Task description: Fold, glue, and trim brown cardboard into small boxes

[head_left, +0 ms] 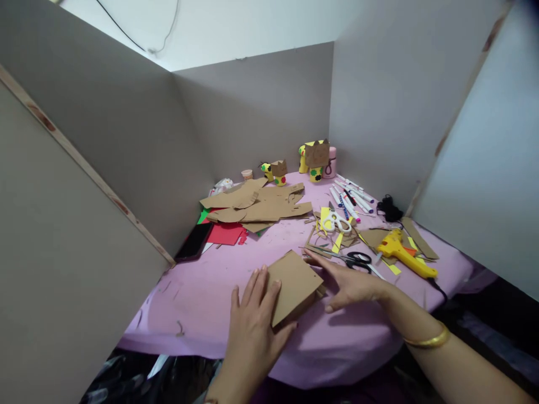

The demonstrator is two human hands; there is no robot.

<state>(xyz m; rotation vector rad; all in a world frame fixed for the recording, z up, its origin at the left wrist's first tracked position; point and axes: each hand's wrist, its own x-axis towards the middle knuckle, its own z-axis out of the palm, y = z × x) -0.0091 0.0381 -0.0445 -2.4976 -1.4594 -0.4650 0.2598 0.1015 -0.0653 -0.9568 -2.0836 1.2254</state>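
A small brown cardboard box point(295, 283) rests near the front edge of the table, its flat top facing up. My left hand point(256, 317) holds its left side, with the fingers over the top edge and the thumb at the near side. At the box's right, my right hand point(347, 283) has its fingers apart, the index finger near the far corner and the thumb off the side. Black-handled scissors point(359, 261) lie just beyond my right hand. The inside of the box is hidden.
A yellow glue gun point(404, 255) with a cable lies at right, near white scissors point(337, 221), scraps and markers point(353, 196). Cardboard sheets point(265, 205), red paper point(225, 233) and a phone point(194, 242) are at left. Decorated figures point(315, 160) stand behind; grey partitions point(261, 106) surround the table.
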